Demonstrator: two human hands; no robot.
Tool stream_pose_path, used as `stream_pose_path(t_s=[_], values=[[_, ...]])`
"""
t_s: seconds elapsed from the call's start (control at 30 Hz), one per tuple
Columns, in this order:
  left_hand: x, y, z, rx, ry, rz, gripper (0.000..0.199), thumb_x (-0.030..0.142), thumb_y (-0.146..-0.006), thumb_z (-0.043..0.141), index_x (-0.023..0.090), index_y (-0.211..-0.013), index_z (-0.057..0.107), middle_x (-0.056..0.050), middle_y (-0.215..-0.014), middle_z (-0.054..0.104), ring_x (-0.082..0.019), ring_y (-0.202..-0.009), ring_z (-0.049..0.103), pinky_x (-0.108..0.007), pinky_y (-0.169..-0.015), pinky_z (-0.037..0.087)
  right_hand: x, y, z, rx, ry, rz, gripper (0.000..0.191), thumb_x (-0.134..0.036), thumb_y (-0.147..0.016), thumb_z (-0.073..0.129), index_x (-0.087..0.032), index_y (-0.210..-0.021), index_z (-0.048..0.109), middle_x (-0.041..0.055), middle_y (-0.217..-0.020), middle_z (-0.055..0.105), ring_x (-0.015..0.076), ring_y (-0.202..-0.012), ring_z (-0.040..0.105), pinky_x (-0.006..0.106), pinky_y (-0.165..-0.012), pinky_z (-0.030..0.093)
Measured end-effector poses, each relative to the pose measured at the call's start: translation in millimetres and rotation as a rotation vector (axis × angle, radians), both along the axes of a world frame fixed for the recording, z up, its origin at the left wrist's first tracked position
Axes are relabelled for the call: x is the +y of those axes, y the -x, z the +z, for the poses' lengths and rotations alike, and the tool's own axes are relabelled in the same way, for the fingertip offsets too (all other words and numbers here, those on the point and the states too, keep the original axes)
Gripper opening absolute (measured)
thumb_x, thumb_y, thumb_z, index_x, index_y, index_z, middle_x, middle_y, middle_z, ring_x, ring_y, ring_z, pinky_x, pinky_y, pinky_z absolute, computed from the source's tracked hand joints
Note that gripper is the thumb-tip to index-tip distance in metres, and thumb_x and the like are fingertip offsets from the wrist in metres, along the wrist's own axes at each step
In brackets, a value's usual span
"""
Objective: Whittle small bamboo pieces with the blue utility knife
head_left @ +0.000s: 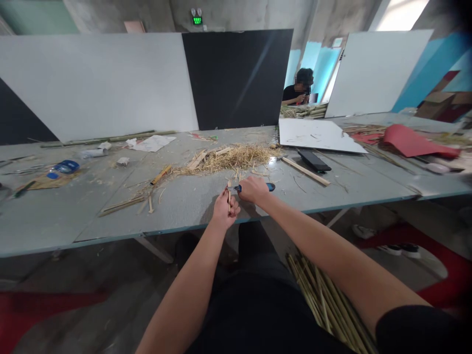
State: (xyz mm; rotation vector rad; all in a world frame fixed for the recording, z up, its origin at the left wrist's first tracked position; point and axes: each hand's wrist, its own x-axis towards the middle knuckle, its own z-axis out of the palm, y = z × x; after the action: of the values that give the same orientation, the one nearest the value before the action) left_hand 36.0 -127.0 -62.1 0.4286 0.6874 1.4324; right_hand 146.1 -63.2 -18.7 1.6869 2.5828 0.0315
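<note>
My left hand [224, 209] is closed around a small light wooden strip [229, 196], held upright near the table's front edge. Beside it, my right hand [252, 189] grips a knife with a blue and black handle [272, 187]. The knife's blade points left and meets the strip, or comes very close to it, just above my left fingers. Behind both hands lies a heap of pale shavings [239, 157] on the grey table [184, 201].
A yellow tool [161, 175] and thin sticks [123, 205] lie left of the heap. To the right are a flat wooden strip [306, 172], a black phone-like object [313, 161] and a white board [319, 134]. Bamboo stalks [324, 300] stand below. A person [298, 91] sits beyond.
</note>
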Motion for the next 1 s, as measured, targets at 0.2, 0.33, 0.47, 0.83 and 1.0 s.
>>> stream_pose_path(t_s=[0.2,0.33,0.47,0.83,1.0], values=[[-1.8,0.8,-2.8,0.022,-0.031,-0.039,0.009,0.025,-0.095,0.047,0.024,-0.102,0.052,0.011,-0.045,0.035,-0.005,-0.024,0.027,-0.016,-0.032,0.010,6.2,-5.0,2.5,-0.015,-0.014,-0.046,0.034,-0.038,-0.093,0.058,-0.017,-0.120,0.059,0.0097,-0.121,0.060,0.0227,-0.104,0.060,0.045,-0.088,0.051],[-3.1,2.3,-1.6,0.027,-0.038,-0.050,0.015,0.028,-0.093,0.052,0.025,-0.108,0.054,0.011,-0.044,0.035,-0.005,-0.025,0.027,-0.016,-0.033,0.010,15.5,-4.8,7.9,-0.017,-0.037,-0.060,0.034,-0.037,-0.093,0.058,-0.017,-0.121,0.058,0.0096,-0.121,0.060,0.0226,-0.104,0.060,0.044,-0.088,0.051],[-2.2,3.9,1.7,0.014,-0.026,-0.038,0.010,0.028,-0.094,0.051,0.025,-0.103,0.052,0.012,-0.043,0.033,-0.005,-0.024,0.027,-0.016,-0.033,0.009,16.9,-1.2,8.4,-0.016,-0.049,-0.052,0.035,-0.037,-0.093,0.059,-0.016,-0.121,0.058,0.0100,-0.122,0.059,0.0227,-0.103,0.061,0.044,-0.087,0.052],[-2.0,2.7,-1.4,0.019,-0.032,-0.028,0.008,0.027,-0.095,0.048,0.025,-0.102,0.051,0.012,-0.045,0.034,-0.005,-0.024,0.027,-0.016,-0.032,0.011,6.9,-3.6,0.7,-0.026,-0.022,0.001,0.033,-0.037,-0.093,0.058,-0.016,-0.120,0.059,0.0093,-0.119,0.060,0.0217,-0.101,0.061,0.043,-0.086,0.052],[-2.5,3.0,-2.0,0.042,-0.044,-0.046,0.017,0.027,-0.093,0.052,0.026,-0.110,0.053,0.012,-0.045,0.034,-0.005,-0.025,0.028,-0.015,-0.032,0.013,15.7,-4.9,4.6,-0.002,-0.031,-0.029,0.035,-0.037,-0.093,0.059,-0.016,-0.121,0.058,0.0096,-0.121,0.060,0.0224,-0.103,0.061,0.044,-0.087,0.052]])
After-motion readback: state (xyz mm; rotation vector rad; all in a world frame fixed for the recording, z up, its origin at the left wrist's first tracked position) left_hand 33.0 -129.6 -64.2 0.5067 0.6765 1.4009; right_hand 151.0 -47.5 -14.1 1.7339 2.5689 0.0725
